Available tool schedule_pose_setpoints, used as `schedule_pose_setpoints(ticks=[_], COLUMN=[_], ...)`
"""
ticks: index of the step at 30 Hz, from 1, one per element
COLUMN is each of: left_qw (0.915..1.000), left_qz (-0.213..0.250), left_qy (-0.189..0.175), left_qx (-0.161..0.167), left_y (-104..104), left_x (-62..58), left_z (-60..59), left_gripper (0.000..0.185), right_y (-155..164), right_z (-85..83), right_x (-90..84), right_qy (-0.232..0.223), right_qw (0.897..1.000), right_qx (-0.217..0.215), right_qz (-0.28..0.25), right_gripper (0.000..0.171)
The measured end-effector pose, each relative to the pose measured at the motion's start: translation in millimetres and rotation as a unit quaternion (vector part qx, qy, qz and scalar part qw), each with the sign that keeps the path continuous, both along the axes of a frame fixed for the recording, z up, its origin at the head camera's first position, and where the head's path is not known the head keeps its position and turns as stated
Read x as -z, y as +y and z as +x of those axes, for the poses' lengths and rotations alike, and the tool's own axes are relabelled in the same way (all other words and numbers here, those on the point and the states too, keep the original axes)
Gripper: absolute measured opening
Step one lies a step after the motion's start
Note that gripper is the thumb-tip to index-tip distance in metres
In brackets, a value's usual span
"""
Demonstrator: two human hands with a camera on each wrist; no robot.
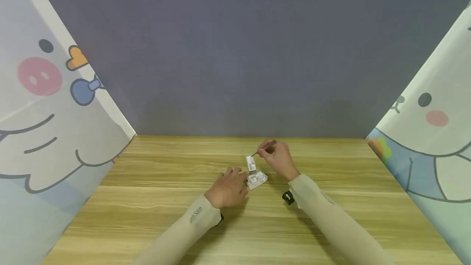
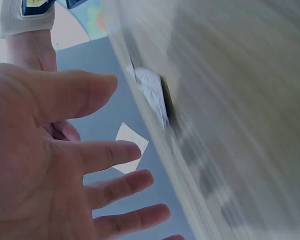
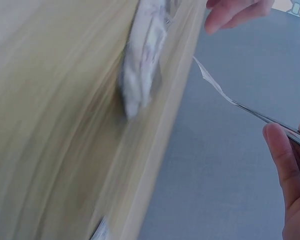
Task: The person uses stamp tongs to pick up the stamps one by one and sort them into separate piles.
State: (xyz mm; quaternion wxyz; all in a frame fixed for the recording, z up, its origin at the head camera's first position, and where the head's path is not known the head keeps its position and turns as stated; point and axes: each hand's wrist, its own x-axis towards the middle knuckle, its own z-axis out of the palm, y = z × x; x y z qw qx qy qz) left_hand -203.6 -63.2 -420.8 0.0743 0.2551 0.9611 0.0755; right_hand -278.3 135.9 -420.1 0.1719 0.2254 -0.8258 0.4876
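My right hand point(image 1: 277, 158) pinches slim dark tweezers point(image 3: 267, 118), whose tip grips one end of a small white printed paper piece point(image 1: 251, 163). In the right wrist view the paper piece point(image 3: 212, 82) hangs in the air, seen nearly edge-on. Just below it in the head view, a small stack of white printed pieces point(image 1: 256, 180) lies on the table; its exact kind cannot be told. To the left of this stack my left hand point(image 1: 229, 188) is palm down, fingers spread. In the left wrist view nothing is held in the left hand point(image 2: 55, 150).
The wood-grain table point(image 1: 165, 199) ends at a grey wall point(image 1: 235, 60) behind. Cartoon-printed side panels point(image 1: 66, 134) stand left and right. A small pale thing point(image 3: 101, 231) shows at the bottom edge of the right wrist view, too cut off to identify.
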Motion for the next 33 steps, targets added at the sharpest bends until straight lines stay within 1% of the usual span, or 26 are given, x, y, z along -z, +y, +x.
schedule_pose_setpoints(ticks=[6,10,13,18,22,26,33], left_qw=[0.9995,0.9991,0.9986,0.9976,0.9973,0.9968,0.9954], left_qz=[0.006,0.007,0.004,-0.004,-0.012,-0.019,-0.039], left_qy=[-0.010,-0.013,-0.017,-0.018,-0.017,-0.019,-0.008], left_qx=[-0.029,-0.040,-0.051,-0.067,-0.070,-0.075,-0.087], left_y=[-20,-30,-36,-46,-49,-50,-52], left_x=[-2.1,-4.3,-5.5,-3.7,-1.3,1.1,6.2], left_z=[-1.6,-1.0,-0.9,-2.4,-4.4,-6.3,-8.8], left_gripper=[0.058,0.061,0.062,0.062,0.062,0.062,0.058], right_y=[-24,-43,-58,-82,-95,-104,-110], right_z=[-4.4,-6.6,-8.3,-12.1,-14.0,-14.6,-18.4], right_x=[-2.0,-0.4,0.8,3.7,6.4,8.9,13.7], right_qy=[0.005,-0.019,-0.037,-0.066,-0.069,-0.072,-0.055], right_qw=[1.000,0.999,0.999,0.997,0.997,0.996,0.996], right_qx=[-0.013,-0.025,-0.021,-0.022,-0.026,-0.019,-0.001], right_qz=[0.015,0.013,0.017,0.023,0.033,0.047,0.073], right_gripper=[0.006,0.008,0.008,0.007,0.009,0.011,0.011])
